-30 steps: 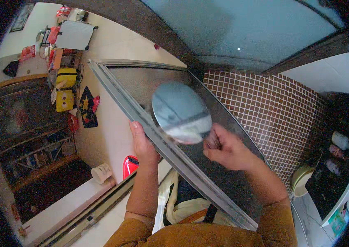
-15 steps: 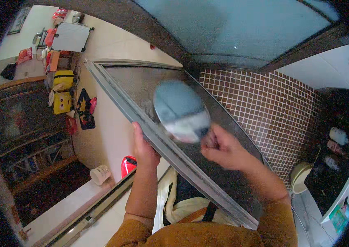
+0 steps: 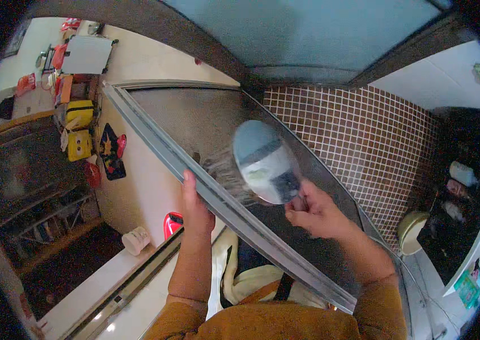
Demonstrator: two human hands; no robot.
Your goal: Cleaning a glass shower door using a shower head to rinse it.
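Note:
A framed screen panel (image 3: 177, 116) with dark mesh and a grey metal frame (image 3: 194, 178) leans slantwise in front of me. My left hand (image 3: 197, 207) grips the frame's left edge, thumb up, the other fingers partly hidden behind it. In my right hand (image 3: 319, 209) is a hand shower (image 3: 265, 161), held by its handle. Its oval back is shiny and reflects the surroundings. Fine streaks of water spray from its far side onto the mesh beside the frame. The spray face is hidden from this view.
Brown mosaic tiles (image 3: 342, 147) cover the floor beyond the panel. A pale basin (image 3: 412, 232) stands at the right, near a dark shelf (image 3: 466, 153) with bottles. Frosted glass (image 3: 291, 34) is ahead. At left are a white cup (image 3: 135, 241), a red object (image 3: 173, 224) and yellow bags (image 3: 79, 144).
The hand shower and my right hand have shifted right and slightly down. The water streaks show more plainly now. My left hand keeps its grip on the frame.

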